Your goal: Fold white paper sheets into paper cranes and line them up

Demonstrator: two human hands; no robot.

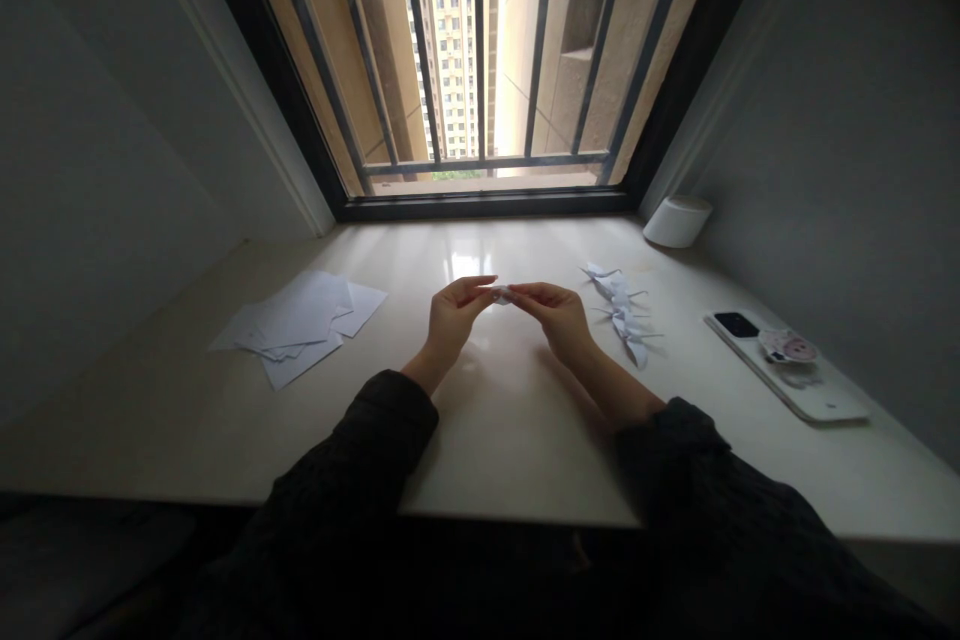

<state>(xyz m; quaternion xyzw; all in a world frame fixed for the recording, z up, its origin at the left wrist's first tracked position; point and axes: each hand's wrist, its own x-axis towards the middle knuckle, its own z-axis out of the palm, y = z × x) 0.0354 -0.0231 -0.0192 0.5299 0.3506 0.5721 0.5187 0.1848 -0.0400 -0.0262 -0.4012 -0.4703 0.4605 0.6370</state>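
Note:
A small folded piece of white paper [502, 295] is pinched between my two hands, above the middle of the pale sill. My left hand [454, 310] grips its left side between thumb and fingers. From the right, my right hand [553, 310] pinches the other side. Fingertips cover most of the paper, so its exact shape is hidden. Several folded paper cranes [616, 300] lie in a row just right of my right hand. Farther left of my left hand is a loose pile of white paper sheets [300, 315].
A phone [795, 370] with a round cartoon grip on its back lies at the right. A white cylindrical object [677, 222] stands in the back right corner. The sill [517, 460] ends at a front edge near my forearms. Behind is a barred window [480, 70].

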